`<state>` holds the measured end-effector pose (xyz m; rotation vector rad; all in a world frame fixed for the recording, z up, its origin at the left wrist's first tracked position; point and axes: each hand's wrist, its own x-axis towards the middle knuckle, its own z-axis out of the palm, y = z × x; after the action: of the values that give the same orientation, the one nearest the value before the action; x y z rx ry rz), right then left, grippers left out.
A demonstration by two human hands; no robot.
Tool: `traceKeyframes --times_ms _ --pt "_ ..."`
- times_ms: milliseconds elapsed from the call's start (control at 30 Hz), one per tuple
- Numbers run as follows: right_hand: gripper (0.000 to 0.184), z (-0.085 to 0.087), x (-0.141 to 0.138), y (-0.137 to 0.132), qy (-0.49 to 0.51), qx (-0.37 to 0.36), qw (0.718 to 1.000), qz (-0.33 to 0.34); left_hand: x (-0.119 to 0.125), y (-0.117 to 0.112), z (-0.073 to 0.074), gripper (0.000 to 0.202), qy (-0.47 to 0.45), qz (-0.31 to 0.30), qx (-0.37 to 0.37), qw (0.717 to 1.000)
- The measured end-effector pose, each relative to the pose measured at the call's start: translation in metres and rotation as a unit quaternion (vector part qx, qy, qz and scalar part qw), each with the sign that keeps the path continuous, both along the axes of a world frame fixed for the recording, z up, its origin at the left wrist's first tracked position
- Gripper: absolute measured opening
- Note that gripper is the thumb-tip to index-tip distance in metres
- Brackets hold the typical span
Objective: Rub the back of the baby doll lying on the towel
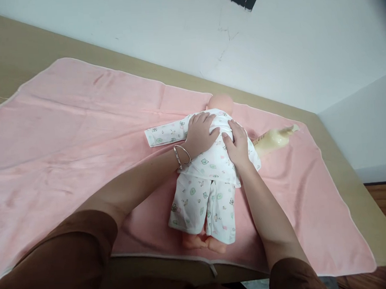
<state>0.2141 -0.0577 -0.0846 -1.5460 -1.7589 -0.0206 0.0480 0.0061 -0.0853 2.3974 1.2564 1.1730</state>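
A baby doll (pixel 219 102) lies face down, its bald head toward the wall and its bare feet toward me. It wears a white printed long-sleeved top (pixel 204 163) and matching trousers (pixel 192 201). My left hand (pixel 201 134) rests flat on the left of the doll's upper back, fingers spread, a silver bangle on the wrist. On the right side of the back lies my right hand (pixel 239 144), thumb apart from the fingers. Neither hand grips anything that I can see. The doll's left sleeve stretches out sideways.
A pink blanket (pixel 72 126) with pale edging spreads under the doll on a wooden table (pixel 17 42). Right of the doll lies a shiny pale-yellow bottle-like object (pixel 273 139). The white wall (pixel 179 40) borders the table's far edge.
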Motion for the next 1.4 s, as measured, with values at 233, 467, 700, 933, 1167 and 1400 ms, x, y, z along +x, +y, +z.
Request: traceKeyframes --times_ms 233,467,700,933,1167,1400 --pt "0.051 -0.0007 0.0004 0.0002 -0.001 0.0 1.0 -0.002 -0.0001 -0.0002 0.0002 0.042 0.001 0.002 0.0 1.0" --pt "0.053 0.0008 -0.0008 -0.0006 -0.003 -0.005 1.0 -0.004 0.0006 0.0005 -0.0003 0.042 0.001 0.002 0.0 1.0" --pt "0.049 -0.0004 0.0002 0.0002 -0.001 -0.003 1.0 -0.002 0.0005 0.0008 -0.0007 0.042 0.004 0.003 0.001 1.0" --pt "0.05 0.0002 0.0 0.0002 -0.003 -0.002 1.0 -0.003 0.0005 0.0005 -0.001 0.042 0.0 0.0 -0.002 1.0" --pt "0.049 0.0005 0.0001 -0.0002 0.0 -0.005 1.0 0.0 0.0001 0.0012 -0.0014 0.042 -0.005 -0.005 -0.006 1.0" --pt "0.049 0.0 0.0003 -0.0001 -0.007 -0.004 1.0 -0.004 0.0 0.0002 0.0003 0.042 0.002 -0.004 -0.014 1.0"
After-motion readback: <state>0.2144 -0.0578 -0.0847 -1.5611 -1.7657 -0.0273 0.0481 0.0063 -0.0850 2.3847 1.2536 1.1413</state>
